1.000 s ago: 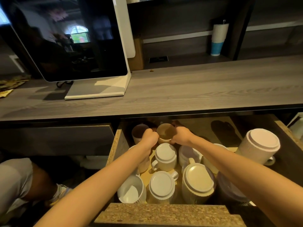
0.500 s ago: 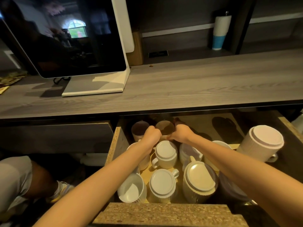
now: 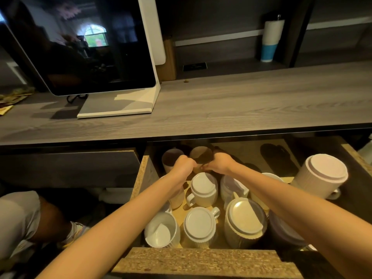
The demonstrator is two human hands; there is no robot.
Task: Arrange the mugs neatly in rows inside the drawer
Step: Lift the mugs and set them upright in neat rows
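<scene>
An open wooden drawer [image 3: 144,174] holds several white mugs. At its shadowed back stand two upright mugs: one at the left [image 3: 171,157] and one beside it [image 3: 199,155]. My left hand [image 3: 183,165] and my right hand [image 3: 220,163] both close on the near rim of that second back mug. In front of them, an upside-down mug [image 3: 203,187], another upside-down mug [image 3: 199,224], an upright mug [image 3: 161,230] and a ribbed upside-down mug [image 3: 244,223] crowd the drawer's left half. A large ribbed mug [image 3: 322,175] lies tilted at the right.
A grey wooden counter [image 3: 241,105] overhangs the drawer's back. A white-framed screen [image 3: 86,47] stands on its left. A white and blue tumbler [image 3: 270,40] is on the far shelf. The drawer front [image 3: 199,262] is nearest me. My knee and shoe [image 3: 46,222] are at lower left.
Both hands have pushed the back mug a little farther into the shadow under the counter, next to the left back mug. The other mugs have not moved.
</scene>
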